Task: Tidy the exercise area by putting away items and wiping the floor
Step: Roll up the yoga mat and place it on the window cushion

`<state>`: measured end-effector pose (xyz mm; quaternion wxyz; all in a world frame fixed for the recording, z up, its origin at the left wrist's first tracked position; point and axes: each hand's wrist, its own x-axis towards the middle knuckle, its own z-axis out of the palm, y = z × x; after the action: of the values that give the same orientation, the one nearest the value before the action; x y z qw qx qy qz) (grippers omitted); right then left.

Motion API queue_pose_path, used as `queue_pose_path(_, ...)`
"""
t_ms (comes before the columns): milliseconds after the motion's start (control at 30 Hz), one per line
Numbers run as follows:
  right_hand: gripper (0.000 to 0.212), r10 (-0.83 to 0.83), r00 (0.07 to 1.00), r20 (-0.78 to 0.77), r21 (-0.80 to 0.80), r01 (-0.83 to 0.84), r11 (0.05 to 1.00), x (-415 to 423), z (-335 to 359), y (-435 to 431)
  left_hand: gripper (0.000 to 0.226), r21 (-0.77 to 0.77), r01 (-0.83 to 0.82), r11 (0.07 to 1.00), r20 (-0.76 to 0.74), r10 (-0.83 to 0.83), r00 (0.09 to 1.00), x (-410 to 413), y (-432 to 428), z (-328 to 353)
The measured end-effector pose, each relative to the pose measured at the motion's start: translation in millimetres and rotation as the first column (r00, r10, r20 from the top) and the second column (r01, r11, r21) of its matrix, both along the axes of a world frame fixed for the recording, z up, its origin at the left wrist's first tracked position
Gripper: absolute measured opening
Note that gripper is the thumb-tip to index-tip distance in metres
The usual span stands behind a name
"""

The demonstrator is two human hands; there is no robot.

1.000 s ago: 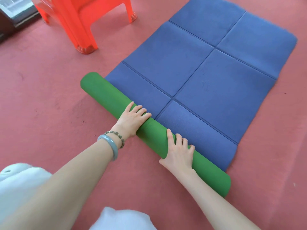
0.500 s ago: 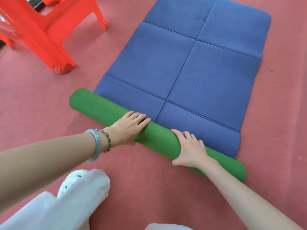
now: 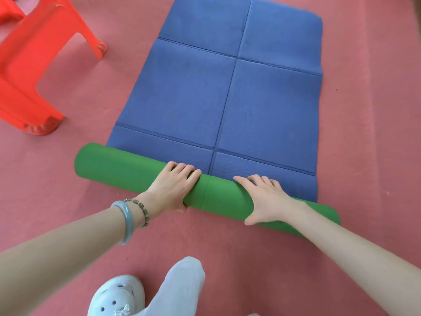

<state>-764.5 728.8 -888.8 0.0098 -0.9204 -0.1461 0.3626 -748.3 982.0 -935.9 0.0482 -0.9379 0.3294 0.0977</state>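
Lying crosswise, left end farther: green roll [image 3: 218, 197], left hand [image 3: 173, 188], right hand [image 3: 266, 199], fingers [image 3: 182, 168] curled round it.

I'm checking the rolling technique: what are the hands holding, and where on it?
Both hold the mat by its green rolled part, near the middle: left hand and right hand sit apart, fingers curled over the top.
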Motion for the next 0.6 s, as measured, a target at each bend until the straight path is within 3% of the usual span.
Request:
queue_pose_path(133, 0.126, 0.055, 0.95, 0.308, -0.069, -0.035, 0.997, -44, -10, 13, 0.085, 0.051, 0.051, 0.997, -0.092, -0.046, 0.995, 23, -4, 6)
queue_pose_path(267, 0.129, 0.004, 0.917, 0.399, -0.073, 0.027, 0.997, -40, -26, 17, 0.081, -0.006, 0.03, 1.0, -0.191, -0.03, 0.981, 40, -5, 8)
queue_pose_path(433, 0.127, 0.01, 0.913, 0.408, -0.106, 0.036, 0.994, -13, -29, 14, 0.088, -0.112, -0.041, 0.993, -0.298, 0.006, 0.955, 55, -3, 12)
queue_pose_path(600, 0.112, 0.112, 0.961, 0.253, -0.109, -0.087, 0.99, 16, -18, 4, 0.124, -0.132, 0.072, 0.989, -0.058, -0.081, 0.995, 45, 10, 8)
